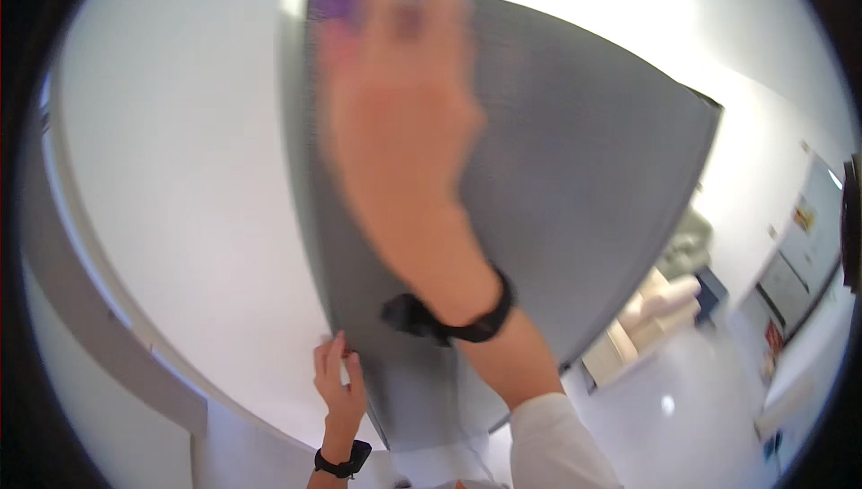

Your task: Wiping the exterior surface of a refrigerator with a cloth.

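My right hand (397, 98), motion-blurred, reaches up across a large dark-grey flat panel (566, 152) to its upper left corner. Under its fingers is a purple piece of material (333, 1), which looks like a cloth but is too blurred to be certain. A black band (481, 320) circles that wrist, below which a white sleeve begins. Low at the panel's left edge is my left hand (342, 378), its fingers pointing up and apart. I cannot tell whether they touch the edge. A black watch (347, 462) sits on the left wrist.
A pale wall surface (182, 152) fills the left side. At right are a green cushioned seat (687, 240), cream-coloured items (650, 314) and a glossy light floor (660, 415). A thin cord (465, 415) hangs below the panel.
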A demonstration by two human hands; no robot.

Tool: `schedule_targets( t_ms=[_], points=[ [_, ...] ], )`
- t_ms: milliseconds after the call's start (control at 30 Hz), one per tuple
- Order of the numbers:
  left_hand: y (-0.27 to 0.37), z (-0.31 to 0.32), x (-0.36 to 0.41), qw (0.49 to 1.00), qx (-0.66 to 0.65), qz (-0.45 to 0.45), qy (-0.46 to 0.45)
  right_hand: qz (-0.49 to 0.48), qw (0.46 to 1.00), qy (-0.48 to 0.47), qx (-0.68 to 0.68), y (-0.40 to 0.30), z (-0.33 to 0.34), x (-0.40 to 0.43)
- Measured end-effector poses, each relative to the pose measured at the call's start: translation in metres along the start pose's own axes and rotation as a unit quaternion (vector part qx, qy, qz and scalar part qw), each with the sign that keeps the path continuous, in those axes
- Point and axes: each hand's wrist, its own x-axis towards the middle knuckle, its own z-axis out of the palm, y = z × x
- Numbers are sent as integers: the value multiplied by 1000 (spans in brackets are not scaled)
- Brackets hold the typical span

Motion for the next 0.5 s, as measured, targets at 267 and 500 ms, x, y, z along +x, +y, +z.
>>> schedule_targets(
  t_ms=[267, 500],
  points=[
    [-15, -24, 5, 999, -14, -37, -25, -107, 993, -27, 37, 51, -28, -37],
    [-11, -28, 7, 997, -39, -14, -66, 115, 939, 66, -316, 312, -121, -29]
  ],
)
